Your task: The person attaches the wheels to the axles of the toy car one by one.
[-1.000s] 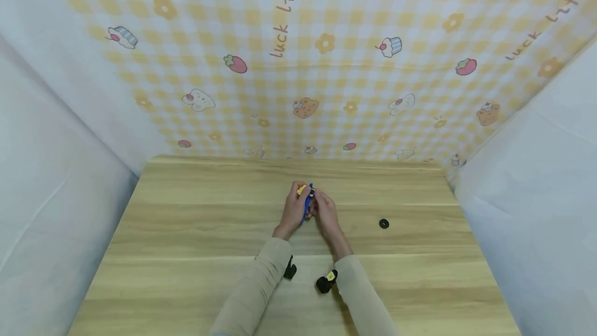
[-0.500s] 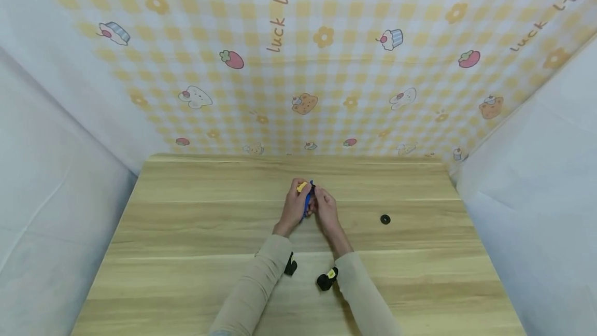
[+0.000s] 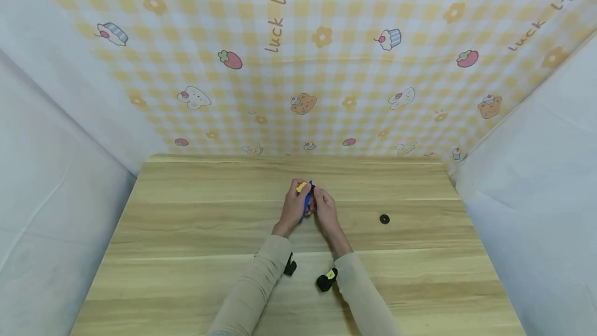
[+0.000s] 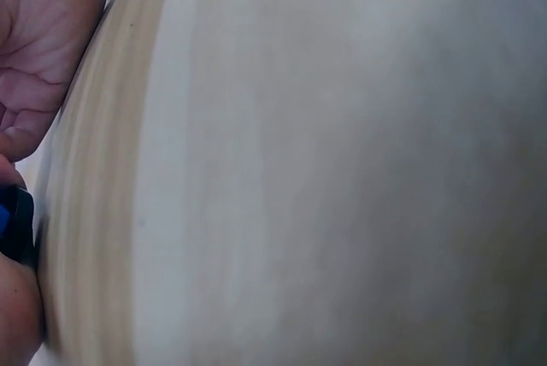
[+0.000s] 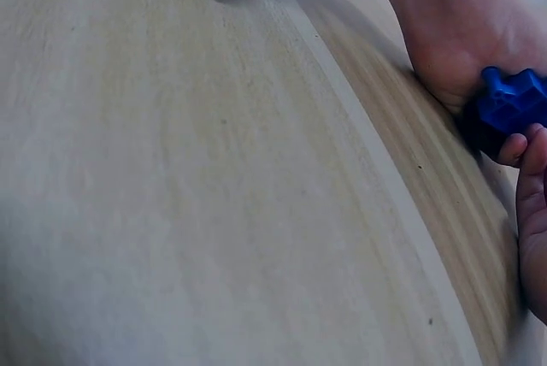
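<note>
Over the far middle of the table, my left hand [image 3: 293,205] grips a plastic toy piece, its yellow part [image 3: 301,187] and blue part [image 3: 307,204] showing beside the thumb. My right hand [image 3: 326,210] meets it from the other side, thumb and fingertips pinching a small black part [image 3: 312,189] against the blue plastic. The right wrist view shows the moulded blue body [image 5: 513,99] between the hands, with a dark round edge under it. Only a sliver of blue and black [image 4: 15,222] appears in the left wrist view. Fingers hide most of the toy.
A black ring [image 3: 384,219], like a small toy tyre, lies to the right on the wood-grain table [image 3: 196,211]. Black devices sit by the left sleeve [image 3: 289,265] and the right sleeve [image 3: 326,280]. Behind the table hangs a yellow checked cloth [image 3: 261,82]; white sheets flank both sides.
The small black part has turned at the right fingertips: its shiny, pale detail from a second ago no longer shows. Both hands stay nearly in place; the head view has shifted slightly.
</note>
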The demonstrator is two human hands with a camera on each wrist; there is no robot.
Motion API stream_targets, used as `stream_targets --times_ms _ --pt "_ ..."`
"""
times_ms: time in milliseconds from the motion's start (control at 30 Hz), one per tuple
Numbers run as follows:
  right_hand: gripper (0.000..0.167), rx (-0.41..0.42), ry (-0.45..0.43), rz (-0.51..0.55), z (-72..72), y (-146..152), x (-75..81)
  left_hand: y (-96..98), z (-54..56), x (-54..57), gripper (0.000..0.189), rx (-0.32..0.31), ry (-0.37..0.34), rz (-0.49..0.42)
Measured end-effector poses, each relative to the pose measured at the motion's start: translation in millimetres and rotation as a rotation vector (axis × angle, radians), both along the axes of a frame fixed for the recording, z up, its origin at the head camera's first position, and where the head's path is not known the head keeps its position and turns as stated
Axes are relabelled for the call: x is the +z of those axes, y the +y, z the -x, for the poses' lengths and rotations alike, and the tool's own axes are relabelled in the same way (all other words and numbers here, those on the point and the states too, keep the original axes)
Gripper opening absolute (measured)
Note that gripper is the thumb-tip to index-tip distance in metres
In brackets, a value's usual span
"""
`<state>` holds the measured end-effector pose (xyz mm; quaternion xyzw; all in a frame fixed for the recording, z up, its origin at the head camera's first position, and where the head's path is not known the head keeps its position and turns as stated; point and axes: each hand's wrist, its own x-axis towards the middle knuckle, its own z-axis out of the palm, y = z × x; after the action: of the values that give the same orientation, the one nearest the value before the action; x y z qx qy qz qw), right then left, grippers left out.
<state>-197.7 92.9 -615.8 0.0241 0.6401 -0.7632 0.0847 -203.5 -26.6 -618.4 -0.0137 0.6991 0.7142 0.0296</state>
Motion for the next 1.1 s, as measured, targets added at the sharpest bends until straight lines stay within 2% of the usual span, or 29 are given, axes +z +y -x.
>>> stream_targets --times_ms 333,500,633,800,867,1000,1100 --pt "0.043 -0.017 0.032 -0.022 -1.8 -1 2.5 -0.6 0.1 6.7 0.037 -0.029 -0.022 -0.024" --pt "0.041 -0.009 0.062 -0.028 -2.7 -4 2.9 -0.9 -1.5 6.9 0.03 0.015 0.01 0.026" --pt "0.039 0.004 0.07 -0.041 -3.1 -7 2.6 -2.7 -4.0 4.4 0.033 0.043 0.029 0.039" --pt "0.041 -0.031 0.067 -0.039 -3.2 -8 0.3 -7.0 -4.0 3.0 0.043 -0.009 0.025 0.019" --pt "0.042 -0.061 0.044 -0.017 -3.4 -7 -1.1 -9.3 -3.6 6.9 0.047 -0.046 0.008 0.019" --pt "0.037 -0.167 -0.037 0.107 -2.9 -7 -1.2 -11.3 -9.1 28.4 0.052 -0.095 -0.022 0.019" --pt "0.034 -0.249 -0.082 0.236 -1.7 -8 1.0 -6.7 -10.5 26.0 0.05 -0.089 -0.011 0.036"
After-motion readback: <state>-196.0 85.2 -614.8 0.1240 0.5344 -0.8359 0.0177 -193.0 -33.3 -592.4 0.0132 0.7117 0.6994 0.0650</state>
